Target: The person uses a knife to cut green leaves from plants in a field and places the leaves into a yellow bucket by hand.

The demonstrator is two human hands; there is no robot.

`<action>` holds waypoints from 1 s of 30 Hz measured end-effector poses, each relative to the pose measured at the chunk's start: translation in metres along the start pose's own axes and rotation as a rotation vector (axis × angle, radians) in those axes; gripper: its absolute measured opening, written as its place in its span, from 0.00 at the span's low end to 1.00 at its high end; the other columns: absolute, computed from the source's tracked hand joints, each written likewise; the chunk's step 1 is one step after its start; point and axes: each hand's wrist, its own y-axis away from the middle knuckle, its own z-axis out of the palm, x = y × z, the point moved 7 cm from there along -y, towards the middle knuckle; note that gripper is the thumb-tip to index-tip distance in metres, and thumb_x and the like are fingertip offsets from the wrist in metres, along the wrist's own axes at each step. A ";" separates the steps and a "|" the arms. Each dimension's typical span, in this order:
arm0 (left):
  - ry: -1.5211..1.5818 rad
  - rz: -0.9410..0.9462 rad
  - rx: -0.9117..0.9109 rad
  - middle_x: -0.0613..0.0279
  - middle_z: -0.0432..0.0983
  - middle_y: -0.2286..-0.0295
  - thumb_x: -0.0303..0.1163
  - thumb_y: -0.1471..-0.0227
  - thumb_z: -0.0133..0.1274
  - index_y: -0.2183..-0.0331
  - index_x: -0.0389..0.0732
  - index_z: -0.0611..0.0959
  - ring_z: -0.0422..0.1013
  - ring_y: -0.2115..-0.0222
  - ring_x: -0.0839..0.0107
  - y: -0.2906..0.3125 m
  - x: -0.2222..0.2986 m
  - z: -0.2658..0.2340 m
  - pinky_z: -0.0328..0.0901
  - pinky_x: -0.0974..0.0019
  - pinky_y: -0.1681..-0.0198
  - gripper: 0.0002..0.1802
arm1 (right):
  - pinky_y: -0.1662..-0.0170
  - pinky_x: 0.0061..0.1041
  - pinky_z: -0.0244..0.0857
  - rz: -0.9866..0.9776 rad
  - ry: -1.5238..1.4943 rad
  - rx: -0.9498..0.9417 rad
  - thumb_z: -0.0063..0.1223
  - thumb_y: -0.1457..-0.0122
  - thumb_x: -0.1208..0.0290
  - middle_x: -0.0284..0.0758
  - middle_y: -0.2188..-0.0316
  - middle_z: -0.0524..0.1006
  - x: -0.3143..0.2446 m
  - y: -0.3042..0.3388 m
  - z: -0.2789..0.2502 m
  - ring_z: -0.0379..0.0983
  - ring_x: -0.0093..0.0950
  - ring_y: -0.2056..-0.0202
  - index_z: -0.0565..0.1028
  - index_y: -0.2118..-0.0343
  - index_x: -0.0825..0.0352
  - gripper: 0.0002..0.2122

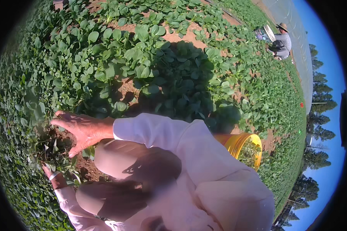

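Note:
Over a patch of bare soil among low leafy plants, my right hand (85, 131) is open, back upward, with its fingers and thumb spread apart. A tangled clump of dark leaves and stems (52, 152) lies between my two hands. My left hand (50, 173), with a pale band at the wrist, reaches in against the lower side of this clump. Leaves hide most of its fingers, so its grip does not show. My bent knees (131, 159) in tan trousers are close beside the soil patch.
A yellow bucket (235, 146) with cut greens inside lies to the right, behind my right arm. Leafy crop (142, 57) surrounds me, partly under my shadow. Far off at the upper right, another person (283, 42) in a hat bends near a plastic-covered tunnel (300, 50).

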 end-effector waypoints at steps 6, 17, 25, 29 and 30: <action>-0.014 -0.058 -0.608 0.56 0.73 0.53 0.47 0.43 0.49 0.49 0.37 0.72 0.71 0.55 0.60 0.037 0.004 0.290 0.68 0.56 0.52 0.27 | 0.37 0.36 0.56 0.221 0.265 0.311 0.77 0.70 0.60 0.52 0.35 0.23 -0.058 0.066 -0.119 0.50 0.47 0.36 0.39 0.34 0.58 0.63; -0.155 -0.407 -1.324 0.63 0.73 0.53 0.40 0.40 0.47 0.46 0.42 0.72 0.67 0.52 0.67 0.329 -0.041 0.547 0.64 0.62 0.50 0.22 | 0.49 0.36 0.61 0.266 0.559 0.892 0.69 0.64 0.69 0.44 0.57 0.66 -0.165 0.272 -0.262 0.66 0.43 0.55 0.60 0.43 0.65 0.41; -0.481 0.292 -1.695 0.56 0.67 0.48 0.38 0.45 0.56 0.41 0.37 0.62 0.72 0.57 0.70 0.484 -0.047 0.600 0.71 0.68 0.63 0.35 | 0.41 0.29 0.58 0.762 0.888 1.021 0.62 0.50 0.67 0.40 0.47 0.71 -0.315 0.503 -0.299 0.66 0.31 0.48 0.65 0.42 0.68 0.31; -0.742 0.284 -1.681 0.56 0.64 0.45 0.35 0.42 0.49 0.42 0.38 0.65 0.73 0.56 0.67 0.441 -0.051 0.594 0.71 0.68 0.63 0.28 | 0.41 0.31 0.60 1.141 1.139 0.903 0.60 0.53 0.81 0.39 0.44 0.67 -0.361 0.604 -0.254 0.66 0.33 0.45 0.63 0.40 0.56 0.34; -0.766 0.286 -1.636 0.56 0.64 0.45 0.35 0.42 0.49 0.42 0.38 0.65 0.73 0.56 0.67 0.426 -0.051 0.587 0.71 0.68 0.63 0.28 | 0.37 0.34 0.55 1.374 0.989 0.887 0.63 0.53 0.77 0.42 0.38 0.59 -0.343 0.637 -0.233 0.58 0.40 0.39 0.60 0.39 0.55 0.36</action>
